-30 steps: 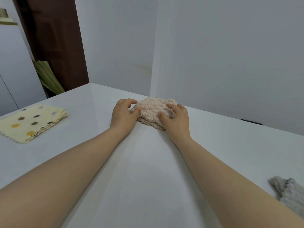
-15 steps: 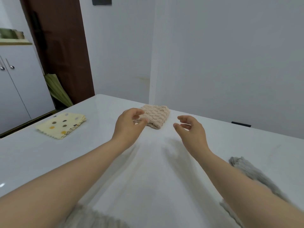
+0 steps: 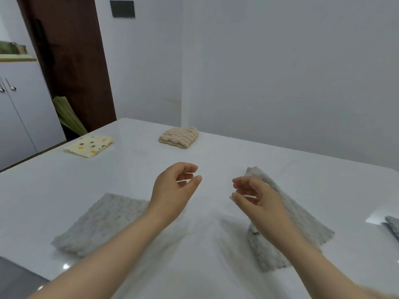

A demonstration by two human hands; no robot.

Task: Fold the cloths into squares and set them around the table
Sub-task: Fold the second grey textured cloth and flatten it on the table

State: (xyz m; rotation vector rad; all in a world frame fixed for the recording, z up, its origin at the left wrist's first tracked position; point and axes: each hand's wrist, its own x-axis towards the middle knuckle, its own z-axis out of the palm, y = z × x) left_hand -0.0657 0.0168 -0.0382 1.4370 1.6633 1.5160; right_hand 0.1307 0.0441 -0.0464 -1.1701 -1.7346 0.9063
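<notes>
Head view: 5 cloths on white table [image 3: 216, 160], 2 hands. Upper left: spotted yellow cloth [image 3: 89, 146], folded square, flat. Lower left: grey cloth [image 3: 101, 223], fluffy, flat, roughly square. Top centre: beige cloth [image 3: 179, 138], ribbed, thick folded square near far edge. Left hand [image 3: 172, 190] mid-frame, fingers loosely curled, grasping nothing. Right hand [image 3: 257, 197] likewise empty, in front of second grey cloth [image 3: 302, 216], longer, not square; contact unclear. Right edge: third grey cloth [image 3: 391, 226], cut off.

A green bundle [image 3: 69, 117], perhaps an umbrella, leans between white cabinet [image 3: 28, 121] and brown door [image 3: 71, 61].
</notes>
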